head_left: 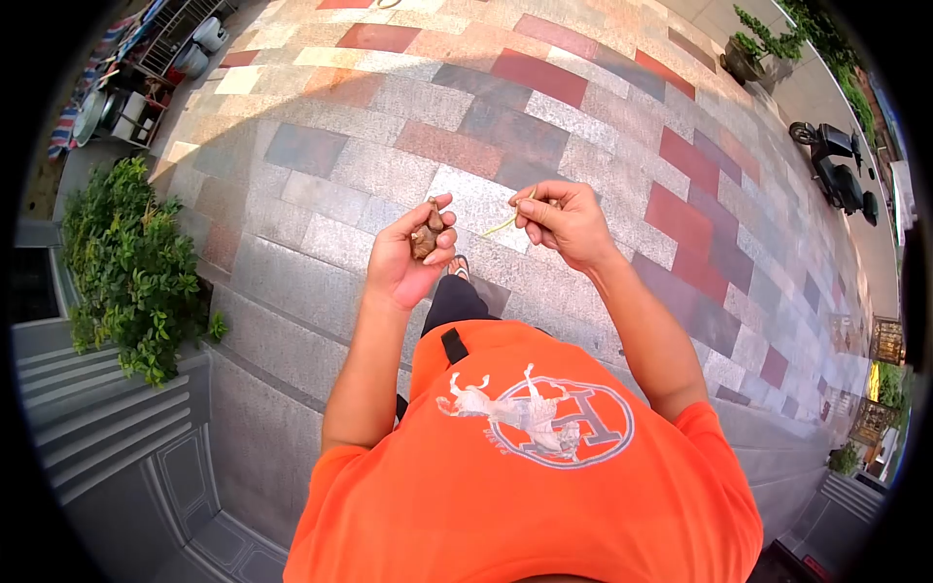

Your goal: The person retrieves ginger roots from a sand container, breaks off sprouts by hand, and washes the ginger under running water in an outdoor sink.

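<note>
My left hand [410, 255] is raised in front of my orange shirt, its fingers curled round a brown, lumpy object [426, 233], perhaps a root or bulb. To its right, my right hand [564, 222] pinches a thin pale-green stem [503, 226] between thumb and forefinger. The stem's free end points down and left, toward the left hand, without touching it. A small brownish bit shows by the right fingertips, too small to name. The two hands are apart, above the paved ground.
Multicoloured paving [389, 155] stretches ahead, with a step edge [282, 301] below left. A leafy bush [126, 267] stands at left, buckets [194, 58] at upper left. A potted plant [746, 56] and a black scooter [838, 165] are at upper right.
</note>
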A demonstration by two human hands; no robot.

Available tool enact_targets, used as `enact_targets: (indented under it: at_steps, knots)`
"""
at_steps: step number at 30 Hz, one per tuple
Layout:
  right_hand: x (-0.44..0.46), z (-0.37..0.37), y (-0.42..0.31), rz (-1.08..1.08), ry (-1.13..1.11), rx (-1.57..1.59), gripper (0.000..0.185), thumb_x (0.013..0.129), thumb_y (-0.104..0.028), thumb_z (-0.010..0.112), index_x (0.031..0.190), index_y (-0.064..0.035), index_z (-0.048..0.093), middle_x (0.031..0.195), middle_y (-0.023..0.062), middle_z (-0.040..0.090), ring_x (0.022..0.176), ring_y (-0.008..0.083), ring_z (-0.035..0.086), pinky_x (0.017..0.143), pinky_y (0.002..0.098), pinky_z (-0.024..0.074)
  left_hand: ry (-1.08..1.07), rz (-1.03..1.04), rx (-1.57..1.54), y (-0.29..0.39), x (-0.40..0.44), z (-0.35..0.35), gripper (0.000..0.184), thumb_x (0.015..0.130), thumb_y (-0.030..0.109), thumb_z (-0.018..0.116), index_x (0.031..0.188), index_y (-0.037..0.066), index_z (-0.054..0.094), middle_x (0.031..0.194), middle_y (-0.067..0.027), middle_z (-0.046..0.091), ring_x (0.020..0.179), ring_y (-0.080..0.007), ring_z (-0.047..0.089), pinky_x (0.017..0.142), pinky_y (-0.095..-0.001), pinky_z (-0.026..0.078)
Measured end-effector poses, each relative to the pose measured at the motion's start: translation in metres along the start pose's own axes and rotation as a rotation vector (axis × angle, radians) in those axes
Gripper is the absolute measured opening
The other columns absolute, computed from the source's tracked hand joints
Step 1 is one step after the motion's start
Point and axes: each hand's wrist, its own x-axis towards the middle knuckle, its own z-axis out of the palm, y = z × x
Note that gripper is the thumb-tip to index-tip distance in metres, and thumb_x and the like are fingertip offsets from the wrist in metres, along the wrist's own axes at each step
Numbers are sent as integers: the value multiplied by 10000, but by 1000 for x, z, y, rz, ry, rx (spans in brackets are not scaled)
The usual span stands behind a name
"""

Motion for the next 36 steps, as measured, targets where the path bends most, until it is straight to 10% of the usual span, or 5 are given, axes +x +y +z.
enact_targets:
  at_steps: [7, 23, 36]
  knots:
    - [126, -51, 10, -19, 69, -18, 128, 944, -87, 669, 933, 39, 688, 752, 95, 696, 488, 57, 540, 385, 194, 310, -154, -33, -52, 61, 119, -24, 483, 1045, 305, 375, 1317, -83, 469, 1015, -153, 563, 793, -199, 482, 529, -247, 374]
    - [461, -265, 68, 283, 466, 14, 112, 952, -94, 643, 894, 1, 630, 756, 113, 675, 459, 73, 483, 365, 193, 301, -52, 138, -53, 288, 435, -37, 333, 1009, 153, 395, 1235, -64, 506, 1311, -243, 553, 1035, -326, 615, 851, -389, 539]
    - [846, -301, -53, 321, 81, -144, 132, 961, -93, 629, 874, 6, 636, 726, 88, 660, 456, 54, 455, 375, 195, 295, 70, 351, -209, 460, 688, 5, 273, 1011, 146, 383, 1124, -48, 538, 1326, -299, 534, 1240, -436, 538, 1083, -535, 435]
